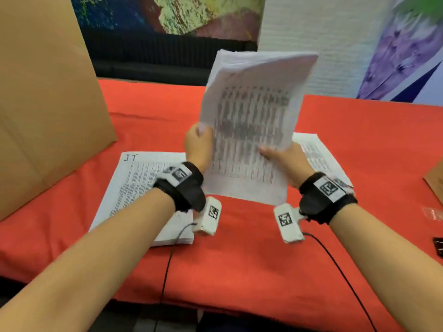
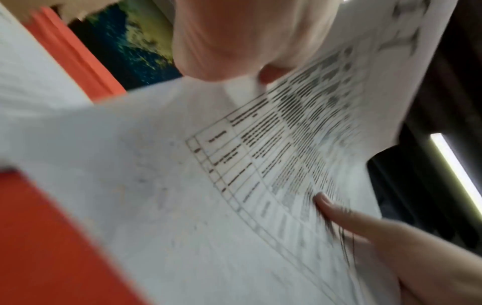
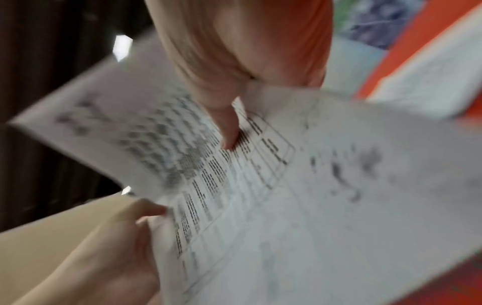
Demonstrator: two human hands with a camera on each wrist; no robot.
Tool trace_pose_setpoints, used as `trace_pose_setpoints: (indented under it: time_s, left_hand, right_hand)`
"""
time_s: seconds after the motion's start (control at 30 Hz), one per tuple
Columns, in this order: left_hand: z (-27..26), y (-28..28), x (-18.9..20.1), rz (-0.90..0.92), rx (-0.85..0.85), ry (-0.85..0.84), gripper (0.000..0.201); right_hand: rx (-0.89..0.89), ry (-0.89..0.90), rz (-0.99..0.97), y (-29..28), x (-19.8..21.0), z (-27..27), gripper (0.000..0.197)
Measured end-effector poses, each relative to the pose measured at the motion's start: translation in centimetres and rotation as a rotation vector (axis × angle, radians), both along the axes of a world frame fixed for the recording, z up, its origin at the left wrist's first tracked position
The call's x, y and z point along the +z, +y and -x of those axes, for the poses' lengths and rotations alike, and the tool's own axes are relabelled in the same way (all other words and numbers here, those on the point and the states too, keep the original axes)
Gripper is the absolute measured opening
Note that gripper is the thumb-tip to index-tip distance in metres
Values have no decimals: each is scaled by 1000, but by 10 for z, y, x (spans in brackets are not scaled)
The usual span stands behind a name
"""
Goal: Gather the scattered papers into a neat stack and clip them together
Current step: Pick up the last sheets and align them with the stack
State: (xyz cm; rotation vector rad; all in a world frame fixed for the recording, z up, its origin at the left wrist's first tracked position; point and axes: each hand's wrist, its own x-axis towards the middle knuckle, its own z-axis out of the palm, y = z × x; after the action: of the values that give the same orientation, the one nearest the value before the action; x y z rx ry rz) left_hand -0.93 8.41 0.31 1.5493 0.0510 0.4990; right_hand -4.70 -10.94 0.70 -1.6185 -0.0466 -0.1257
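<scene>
A sheaf of printed papers (image 1: 249,130) stands upright above the red table (image 1: 239,259), blurred by motion. My left hand (image 1: 200,144) grips its left edge and my right hand (image 1: 285,161) grips its right edge, thumb on the front page. The left wrist view shows the printed table on the sheaf (image 2: 260,175) with my left thumb (image 2: 234,41) over its edge. In the right wrist view my right thumb (image 3: 229,128) presses on the page (image 3: 287,206). A second pile of papers (image 1: 134,188) lies flat at left. More sheets (image 1: 318,154) lie behind my right hand.
A tall brown cardboard panel (image 1: 48,104) stands at the left. Another cardboard piece (image 1: 435,183) pokes in at the right edge, near a small clear packet (image 1: 432,213) and a dark object (image 1: 438,245). Cables (image 1: 167,267) run from both wrists over the front edge.
</scene>
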Motion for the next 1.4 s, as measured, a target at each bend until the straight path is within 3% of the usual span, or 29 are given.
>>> trace_pose_setpoints:
  time_s: [0.07, 0.17, 0.23, 0.3, 0.33, 0.47, 0.6, 0.63, 0.7, 0.73, 0.8, 0.87, 0.97, 1.07, 1.2, 1.33, 1.4]
  left_hand:
    - [-11, 35, 9, -36, 33, 67, 30]
    - [-12, 102, 1, -220, 126, 204, 23]
    - [-1, 143, -18, -292, 141, 387, 22]
    - [11, 175, -42, -280, 149, 504, 34]
    - [16, 187, -52, -290, 153, 537, 30]
    - [34, 211, -68, -441, 165, 612, 17]
    - [37, 222, -79, -576, 134, 749, 15]
    - [36, 221, -78, -629, 128, 804, 27]
    - [38, 211, -65, -727, 165, 855, 62]
    - [39, 200, -54, -775, 176, 796, 68]
    - [36, 173, -29, -796, 78, 595, 62]
    - [26, 135, -10, -730, -122, 519, 54]
    - [-7, 73, -7, -610, -352, 568, 41]
    - [-43, 21, -22, -431, -406, 679, 43]
    - [-81, -25, -37, -406, -366, 735, 59]
    - [-115, -54, -49, -342, -303, 706, 78]
    - [-123, -66, -53, -358, -290, 694, 73]
  right_hand:
    - [29, -28, 17, 25, 17, -7, 31]
    - [124, 151, 48, 69, 6, -21, 41]
    - [241, 271, 150, 100, -16, -26, 27]
    - [326, 353, 233, 128, -36, -22, 8]
    - [349, 385, 259, 139, -47, -21, 8]
    - [405, 450, 365, 163, -75, -17, 40]
    - [466, 520, 391, 166, -80, -12, 35]
    - [478, 520, 428, 164, -77, -13, 35]
    - [500, 524, 512, 149, -68, -20, 34]
    - [483, 524, 522, 136, -63, -26, 36]
    - [376, 515, 469, 99, -52, -43, 35]
    - [170, 454, 448, 46, -43, -64, 33]
    - [-202, 404, 597, -47, -35, -84, 39]
    - [-431, 482, 657, -131, -34, -81, 42]
    - [-533, 642, 613, -201, -40, -80, 52]
    - [-497, 691, 632, -215, -43, -101, 68]
    - [-462, 665, 704, -211, -44, -110, 80]
